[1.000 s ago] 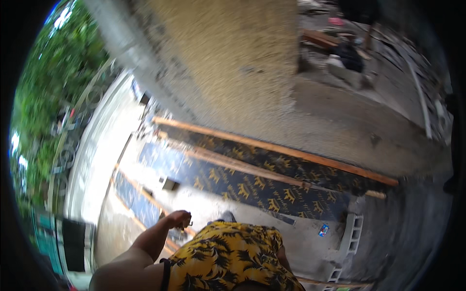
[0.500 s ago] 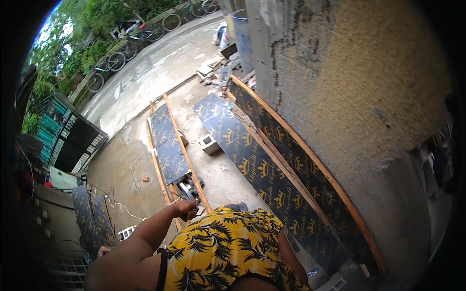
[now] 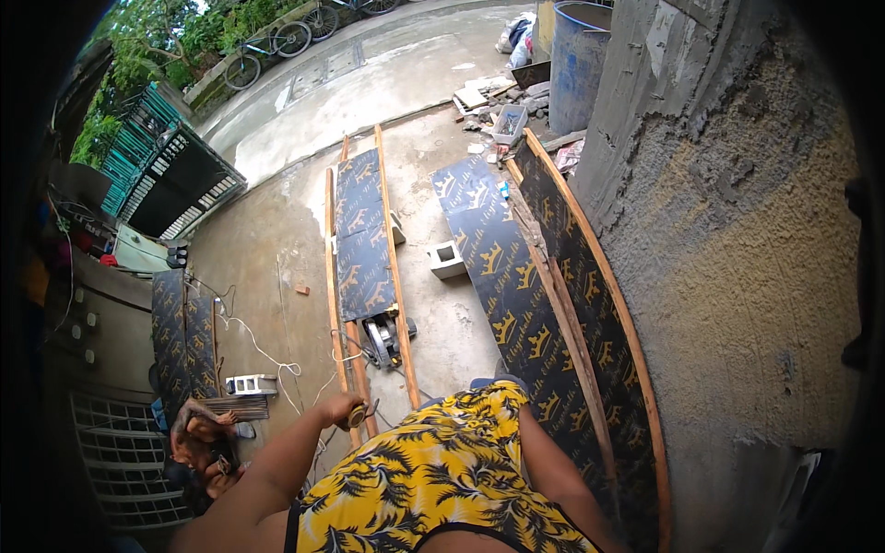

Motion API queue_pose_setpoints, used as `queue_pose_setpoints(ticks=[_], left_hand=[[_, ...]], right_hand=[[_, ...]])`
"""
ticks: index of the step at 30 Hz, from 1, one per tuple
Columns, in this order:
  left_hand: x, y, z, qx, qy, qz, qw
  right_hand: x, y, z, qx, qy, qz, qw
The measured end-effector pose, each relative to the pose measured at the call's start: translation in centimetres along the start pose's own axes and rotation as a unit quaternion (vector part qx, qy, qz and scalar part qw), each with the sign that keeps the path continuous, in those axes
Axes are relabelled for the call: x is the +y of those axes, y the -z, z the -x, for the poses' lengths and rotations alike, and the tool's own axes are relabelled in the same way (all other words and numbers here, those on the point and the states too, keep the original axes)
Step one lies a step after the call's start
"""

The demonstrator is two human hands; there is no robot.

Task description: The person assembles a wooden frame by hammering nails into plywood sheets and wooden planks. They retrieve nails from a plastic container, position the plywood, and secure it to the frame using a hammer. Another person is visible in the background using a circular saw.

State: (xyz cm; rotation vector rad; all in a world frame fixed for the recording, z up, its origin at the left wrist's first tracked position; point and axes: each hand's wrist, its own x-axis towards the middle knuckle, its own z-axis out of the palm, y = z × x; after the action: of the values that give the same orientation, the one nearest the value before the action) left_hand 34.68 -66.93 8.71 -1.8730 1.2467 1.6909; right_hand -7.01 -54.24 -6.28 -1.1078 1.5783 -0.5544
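My left hand (image 3: pixel 340 411) is held out in front of my yellow patterned top, its fingers wrapped round a tool with a round, wood-coloured end (image 3: pixel 357 417). A thin dark part sticks out beside that end; its kind is not clear. Below the hand run long wooden strips (image 3: pixel 361 378) lying along narrow black printed panels (image 3: pixel 360 230). Between the strips, just beyond the hand, sits a circular saw (image 3: pixel 381 339) with its cord. My right arm (image 3: pixel 560 470) hangs along my side, and its hand is hidden behind the top.
Large black printed boards (image 3: pixel 502 276) with wooden strips lie along the rough wall (image 3: pixel 737 276) at right. A hollow concrete block (image 3: pixel 446 261) stands between the panels. White cord (image 3: pixel 263 348) trails on the floor. At lower left another person (image 3: pixel 205 442) crouches near a second block (image 3: pixel 251 384).
My view has swung, so the panels and boards appear farther right. The left hand still grips the tool, and the other person has come into fuller view at lower left.
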Motion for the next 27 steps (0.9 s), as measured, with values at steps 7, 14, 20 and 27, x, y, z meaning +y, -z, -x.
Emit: queue_pose_setpoints(ticks=[7, 14, 20, 27], left_hand=[[0.5, -2.3, 2.8, 0.047, 0.046, 0.074, 0.995], [3.4, -5.1, 3.3, 0.082, 0.073, 0.185, 0.977], [4.4, -6.3, 1.0, 0.073, 0.043, 0.164, 0.983], [4.3, -2.3, -5.3, 0.015, 0.055, 0.096, 0.994]], right_hand=[[-1.5, 3.5, -4.8, -0.134, 0.022, 0.058, 0.989], [-0.1, 10.0, -5.7, -0.237, 0.03, 0.125, 0.963], [2.5, 16.4, -4.1, -0.292, 0.039, 0.164, 0.941], [-0.1, 24.2, 1.1, -0.156, -0.076, 0.064, 0.983]])
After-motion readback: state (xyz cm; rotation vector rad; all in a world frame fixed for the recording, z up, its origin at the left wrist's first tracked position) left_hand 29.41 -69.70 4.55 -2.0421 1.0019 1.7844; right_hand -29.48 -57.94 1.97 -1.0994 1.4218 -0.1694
